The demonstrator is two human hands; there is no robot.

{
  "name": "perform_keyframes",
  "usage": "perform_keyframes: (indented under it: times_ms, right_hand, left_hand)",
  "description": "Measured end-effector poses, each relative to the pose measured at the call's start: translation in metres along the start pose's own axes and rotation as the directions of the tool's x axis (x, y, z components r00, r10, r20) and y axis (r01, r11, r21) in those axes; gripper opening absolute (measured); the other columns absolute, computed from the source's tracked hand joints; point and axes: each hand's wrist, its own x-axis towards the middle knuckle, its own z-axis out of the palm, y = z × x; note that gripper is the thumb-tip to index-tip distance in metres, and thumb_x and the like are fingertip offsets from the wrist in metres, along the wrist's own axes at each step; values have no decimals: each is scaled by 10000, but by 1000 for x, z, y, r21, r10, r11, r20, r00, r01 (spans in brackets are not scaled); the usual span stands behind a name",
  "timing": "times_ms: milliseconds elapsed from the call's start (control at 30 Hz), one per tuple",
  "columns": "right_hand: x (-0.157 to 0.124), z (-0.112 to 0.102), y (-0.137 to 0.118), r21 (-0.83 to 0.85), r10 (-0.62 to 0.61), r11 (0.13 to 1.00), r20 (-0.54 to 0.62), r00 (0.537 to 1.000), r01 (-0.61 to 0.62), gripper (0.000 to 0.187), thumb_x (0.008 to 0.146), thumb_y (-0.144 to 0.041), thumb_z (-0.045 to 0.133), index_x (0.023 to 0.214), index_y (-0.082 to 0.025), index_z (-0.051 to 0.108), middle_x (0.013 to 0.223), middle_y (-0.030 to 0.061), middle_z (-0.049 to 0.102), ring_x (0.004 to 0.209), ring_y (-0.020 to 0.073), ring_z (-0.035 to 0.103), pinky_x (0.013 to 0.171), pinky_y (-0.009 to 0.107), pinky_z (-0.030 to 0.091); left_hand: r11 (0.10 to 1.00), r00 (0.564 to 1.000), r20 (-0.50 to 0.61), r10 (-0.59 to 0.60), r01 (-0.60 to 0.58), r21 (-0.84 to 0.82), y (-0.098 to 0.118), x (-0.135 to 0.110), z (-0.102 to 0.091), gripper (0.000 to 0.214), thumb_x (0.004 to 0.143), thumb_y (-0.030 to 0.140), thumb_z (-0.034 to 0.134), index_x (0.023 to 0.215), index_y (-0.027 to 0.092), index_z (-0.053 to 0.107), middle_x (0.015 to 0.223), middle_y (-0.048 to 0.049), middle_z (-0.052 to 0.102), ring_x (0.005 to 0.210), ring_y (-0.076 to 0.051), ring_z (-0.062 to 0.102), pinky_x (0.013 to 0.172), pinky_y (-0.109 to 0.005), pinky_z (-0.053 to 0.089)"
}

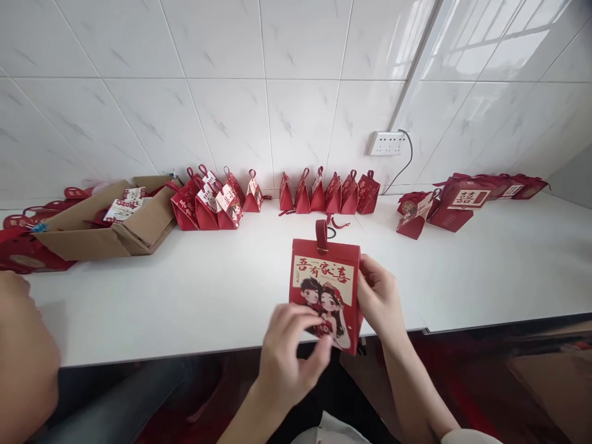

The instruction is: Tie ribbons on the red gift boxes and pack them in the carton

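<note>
A red gift box (326,293) with a ribbon loop on top faces me above the front edge of the table. Its front carries a cartoon couple in wedding dress under large Chinese characters. My right hand (382,293) grips the box by its right side, the fingers partly hidden behind it. In front of the lower left of the printed face is my left hand (293,345), its thumb and curved fingers apart. Whether those fingertips touch the box I cannot tell. Beyond the box a dark red ribbon strip (340,224) lies on the table.
Along the wall stand several small red boxes (333,194), with another cluster (208,200) further left. An open cardboard carton (87,237) holds printed pieces. Bigger red boxes (451,213) are at the right. A power strip (387,143) hangs on the tiles; another person's arm (28,351) shows at left.
</note>
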Motion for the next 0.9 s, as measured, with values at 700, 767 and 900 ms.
perform_keyframes:
  times_ms: [700, 767, 900]
  right_hand:
    - [-7, -7, -10, 293, 145, 910, 439, 887, -293, 265, 774, -397, 660, 941, -192, 665, 754, 33, 708, 670, 194, 675, 533, 262, 502]
    - [-7, -8, -7, 320, 125, 902, 452, 883, -291, 247, 785, -383, 655, 951, -201, 666, 760, 28, 708, 670, 193, 676, 525, 255, 494]
    - [-6, -13, -5, 383, 43, 903, 370, 928, -194, 302, 875, -465, 515, 984, -222, 656, 866, 44, 711, 728, 210, 686, 574, 289, 524]
  left_hand:
    - [732, 796, 299, -526, 602, -317, 2, 81, -35, 279, 819, 415, 601, 658, 188, 580, 614, 21, 582, 502, -89, 482, 420, -201, 322]
    - [754, 809, 271, -522, 586, -296, 4, 81, -33, 279, 826, 409, 592, 657, 188, 580, 590, 28, 570, 478, -84, 468, 406, -201, 309]
    - [820, 851, 178, -495, 525, -230, 7, 79, -33, 265, 843, 385, 577, 669, 189, 612, 584, 29, 585, 501, -92, 502, 455, -202, 366]
